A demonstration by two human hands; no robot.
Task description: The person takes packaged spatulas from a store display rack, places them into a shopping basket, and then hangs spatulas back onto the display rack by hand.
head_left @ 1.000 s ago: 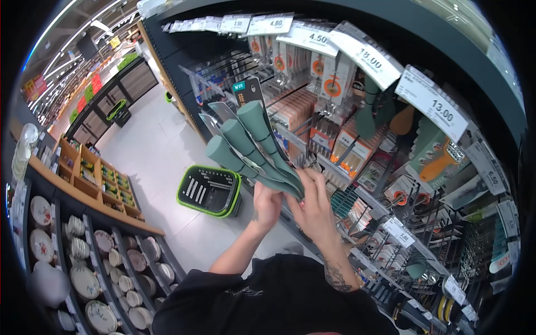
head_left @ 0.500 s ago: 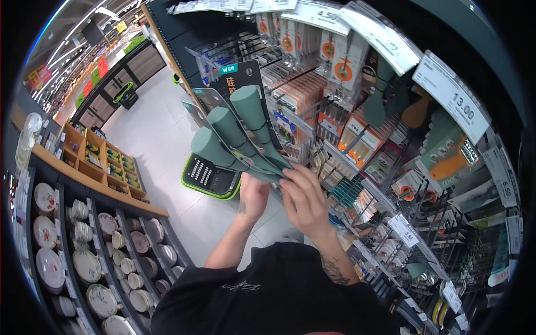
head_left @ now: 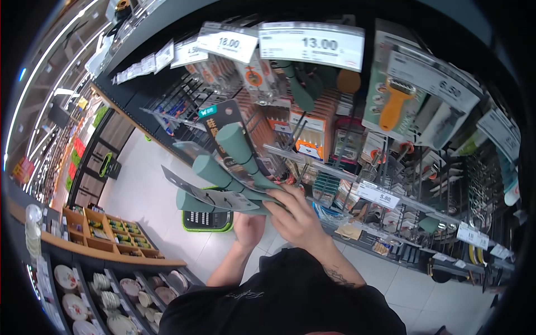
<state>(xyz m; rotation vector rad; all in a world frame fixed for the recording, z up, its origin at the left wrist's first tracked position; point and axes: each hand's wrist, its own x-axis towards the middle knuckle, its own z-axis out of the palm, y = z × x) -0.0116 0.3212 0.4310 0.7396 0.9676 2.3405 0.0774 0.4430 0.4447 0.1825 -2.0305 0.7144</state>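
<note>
Three green-handled utensils on backing cards, fanned out in front of the hanging-peg display rack, long axes running up and to the left away from the fingers. The right hand grips the lower ends of the cards, fingers curled over the front. The left hand sits just below the fan, fingers clenched on the same bunch from underneath. The right hand is the nearer one to the rack. Below the fan, on the floor, a green shopping basket. Above the fan, a price tag reading 13.00.
</note>
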